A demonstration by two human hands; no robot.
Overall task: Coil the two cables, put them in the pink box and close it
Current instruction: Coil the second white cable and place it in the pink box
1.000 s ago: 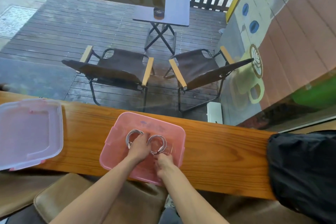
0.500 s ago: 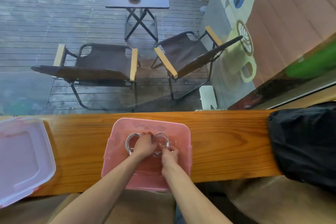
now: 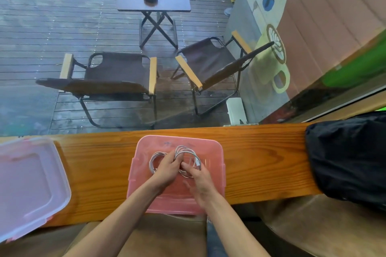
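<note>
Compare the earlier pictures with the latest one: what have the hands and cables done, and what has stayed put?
The left hand has shifted right and now grips the right coil; the right hand stays beside it. Both coils remain in the pink box, and the lid still lies off to the left.

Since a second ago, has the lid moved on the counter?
Cannot tell: the lid lies at the counter's left end throughout, but the camera itself shifted.
</note>
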